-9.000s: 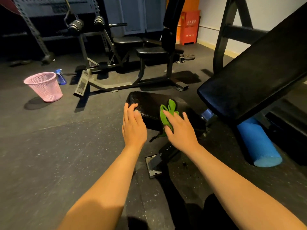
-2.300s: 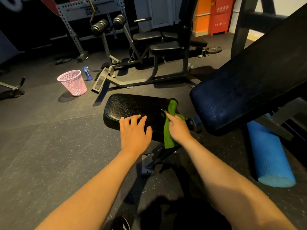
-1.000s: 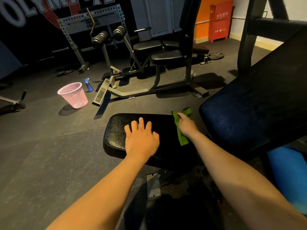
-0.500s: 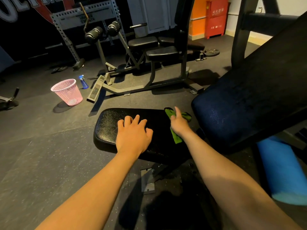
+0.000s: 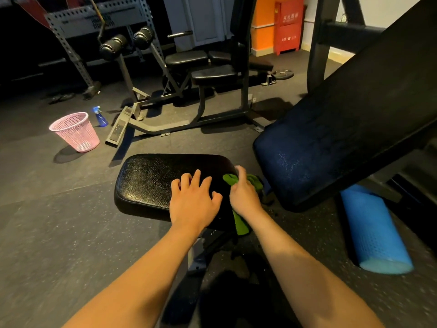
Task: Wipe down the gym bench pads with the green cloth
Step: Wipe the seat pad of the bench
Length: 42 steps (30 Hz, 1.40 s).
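The green cloth (image 5: pixel 241 227) is gripped by the right hand's (image 5: pixel 243 197) curled fingers over the right edge of the seat pad (image 5: pixel 146 181), just beside the inclined back pad (image 5: pixel 331 143). The left hand (image 5: pixel 192 202) is laid flat alongside, fingers spread; bare pad is left toward the left edge.

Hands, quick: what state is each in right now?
Left hand: open, resting on the seat pad.
Right hand: holding the green cloth.

A gym: padded benches (image 5: pixel 165 183), steel rack (image 5: pixel 99 17), weight plate (image 5: pixel 282 74), rubber floor (image 5: pixel 59 221).
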{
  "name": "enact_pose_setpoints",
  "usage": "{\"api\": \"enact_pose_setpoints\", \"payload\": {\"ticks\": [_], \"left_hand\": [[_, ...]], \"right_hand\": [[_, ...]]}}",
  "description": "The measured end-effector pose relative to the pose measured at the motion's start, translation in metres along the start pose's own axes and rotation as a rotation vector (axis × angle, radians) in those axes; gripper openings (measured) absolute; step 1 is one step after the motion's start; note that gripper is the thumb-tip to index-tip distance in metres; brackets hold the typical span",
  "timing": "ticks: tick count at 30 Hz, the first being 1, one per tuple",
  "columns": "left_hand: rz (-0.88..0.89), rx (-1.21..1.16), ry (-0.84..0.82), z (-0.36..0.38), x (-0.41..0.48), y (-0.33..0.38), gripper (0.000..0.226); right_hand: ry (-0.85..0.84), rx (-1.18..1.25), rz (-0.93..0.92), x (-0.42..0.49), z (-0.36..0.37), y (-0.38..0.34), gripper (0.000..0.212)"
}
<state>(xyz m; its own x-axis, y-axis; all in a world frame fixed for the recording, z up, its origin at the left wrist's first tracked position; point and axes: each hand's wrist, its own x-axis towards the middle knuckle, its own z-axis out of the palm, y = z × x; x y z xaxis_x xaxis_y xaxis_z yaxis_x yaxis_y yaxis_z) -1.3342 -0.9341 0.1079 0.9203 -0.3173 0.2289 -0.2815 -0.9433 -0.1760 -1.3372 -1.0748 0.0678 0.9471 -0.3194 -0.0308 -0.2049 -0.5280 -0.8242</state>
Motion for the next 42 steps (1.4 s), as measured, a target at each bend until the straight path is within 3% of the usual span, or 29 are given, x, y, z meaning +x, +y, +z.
{"api": "enact_pose_setpoints", "payload": {"ticks": [5,9,20,26,31,33,36,42], "left_hand": [[-0.013,-0.007,0.025,0.0,0.002,0.001,0.056],[-0.024,-0.011,0.012,0.0,0.003,0.001,0.056],[-0.048,-0.015,-0.017,-0.003,-0.002,0.002,0.055],[-0.034,-0.025,0.001,-0.006,-0.005,0.002,0.053],[0.068,-0.101,-0.067,-0.011,-0.001,-0.01,0.05],[0.103,-0.062,-0.027,-0.023,0.016,-0.032,0.047],[-0.045,0.003,-0.016,-0.038,0.05,-0.093,0.051],[-0.146,-0.137,-0.189,-0.027,0.066,-0.125,0.058]], "right_hand": [[-0.124,0.046,0.058,0.043,0.0,-0.025,0.064],[-0.061,-0.155,0.099,0.025,0.007,-0.02,0.059],[0.065,-0.424,0.112,-0.064,0.007,-0.012,0.063],[0.13,-0.33,0.103,-0.072,0.004,-0.004,0.069],[0.244,-0.416,-0.038,-0.055,-0.011,-0.004,0.07],[0.159,-0.322,-0.016,-0.018,-0.012,-0.008,0.065],[-0.069,-0.149,0.089,0.04,0.003,-0.019,0.051],[-0.163,-0.154,0.221,0.121,0.023,-0.06,0.047]]}}
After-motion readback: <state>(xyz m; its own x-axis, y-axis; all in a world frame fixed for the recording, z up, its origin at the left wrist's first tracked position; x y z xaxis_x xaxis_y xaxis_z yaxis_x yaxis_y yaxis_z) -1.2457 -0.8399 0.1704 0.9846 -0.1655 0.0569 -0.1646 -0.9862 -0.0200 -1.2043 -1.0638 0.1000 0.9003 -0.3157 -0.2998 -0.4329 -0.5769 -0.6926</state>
